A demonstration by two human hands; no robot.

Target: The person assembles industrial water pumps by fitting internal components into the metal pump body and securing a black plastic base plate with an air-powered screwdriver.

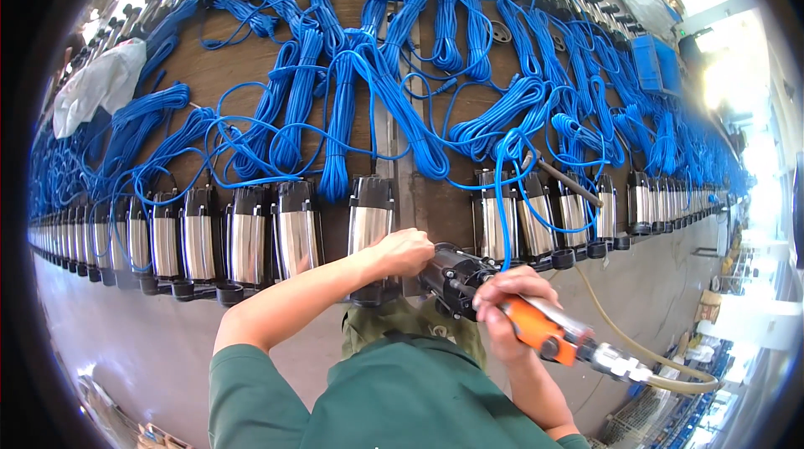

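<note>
Head cam: fisheye look down at a brown bench, going left to right from here.
White plastic bag: crumpled up over on the far left, right by the blue stuff.
Left-hand row of silver cylinders: standing side by side along the near edge, black ends and all.
Blue cable bundles: coiled, tied and sprawled all over the middle.
Left hand: fingers curled in tight, up against the left side of the black assembly; can't tell if it's actually pinching anything.
Black assembly: sits between the two hands, just right of the left fist and just left of the right-hand grip.
Right hand: wrapped round the front of the tool, so yeah, that one's a proper hold.
Orange-and-silver tool: tilted, front end aimed up-left at the black assembly; whether it's touching, can't say.
Blue bin: farther back, among the cables.
Pale hose: runs off the tool's rear and loops back on the right.
</note>
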